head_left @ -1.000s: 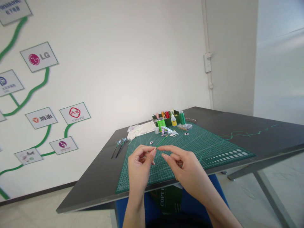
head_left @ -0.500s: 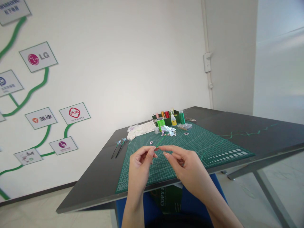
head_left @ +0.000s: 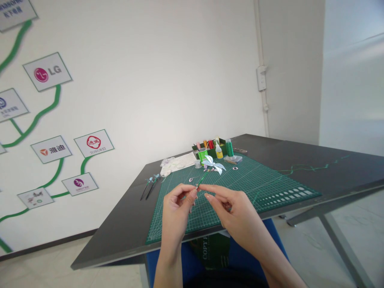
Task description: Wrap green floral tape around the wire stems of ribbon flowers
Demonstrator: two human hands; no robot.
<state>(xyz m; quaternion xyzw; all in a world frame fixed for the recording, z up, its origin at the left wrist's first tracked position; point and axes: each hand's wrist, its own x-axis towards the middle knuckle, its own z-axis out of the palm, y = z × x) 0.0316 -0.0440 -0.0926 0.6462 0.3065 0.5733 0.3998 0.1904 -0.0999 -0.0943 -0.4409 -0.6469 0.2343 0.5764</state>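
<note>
Blue material [head_left: 240, 251] and a dark green printed item lettered COPY [head_left: 213, 252] show below the near edge of the table [head_left: 117, 228]; above that edge, left hand [head_left: 177, 206] and right hand [head_left: 235, 204] meet over a green gridded cutting mat [head_left: 205, 220]; left fingers pinch the lower end of a thin green stem [head_left: 203, 179] between thumb and index; right index reaches across to the stem beside the left fingertips, right thumb standing apart from it, other right fingers curled; cannot tell whether those hold anything; stem tilts up and away to the right, bearing a pale blue flower-like piece [head_left: 213, 164] at its far end, above the mat; two dark stems with small blue tops [head_left: 151, 187] lie on the table, left of the mat; loose green thread [head_left: 306, 169] trails over the table to the right; small oval pieces [head_left: 235, 168] lie on the mat; farther back, a white sheet [head_left: 181, 163], a small clear jar [head_left: 198, 164], a bright green spool [head_left: 203, 155], a yellow-labelled bottle [head_left: 219, 151], a green cylinder [head_left: 229, 148] and a flat clear case [head_left: 234, 159]; behind these, a dark green box [head_left: 211, 153] holding coloured spools; farthest, a white wall [head_left: 168, 80] with logo panels [head_left: 94, 142] and a socket [head_left: 261, 78].
</note>
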